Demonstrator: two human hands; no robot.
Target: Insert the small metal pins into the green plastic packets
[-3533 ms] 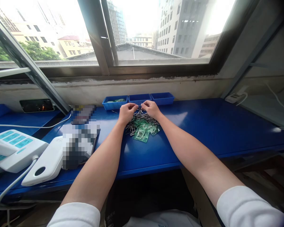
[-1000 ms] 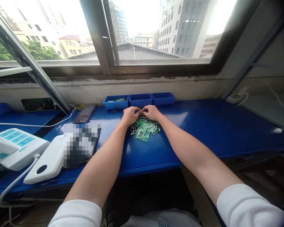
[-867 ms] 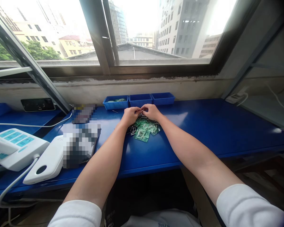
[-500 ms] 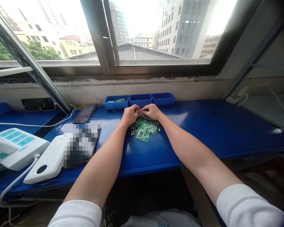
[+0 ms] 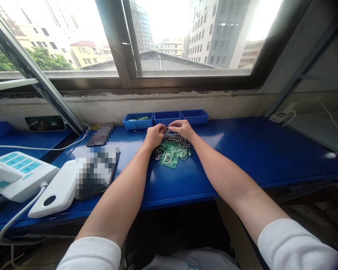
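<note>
My left hand (image 5: 154, 136) hovers over the back of a pile of small dark metal screws (image 5: 178, 138), its thumb and fingers pinched together. Close beside it on the right, my right hand (image 5: 182, 128) is also closed in a pinch, fingertips pointing at the left ones. What sits between the fingertips is too small to make out. Nearer to me, against the pile, lie green-tinted clear plastic packets (image 5: 169, 159) with screw-like pieces inside. More loose screws show at the left of the packets.
Three blue bins (image 5: 167, 117) stand in a row behind my hands; the left one holds green packets. On the left are a white power bank (image 5: 56, 189), a power strip (image 5: 19, 174), cables, a blurred item and a phone (image 5: 45, 123). A window rises behind the blue table (image 5: 259, 150).
My right hand has lifted slightly and its fingertips have drawn a little apart from the left ones. More of the screw pile shows beneath. The packets lie as before.
</note>
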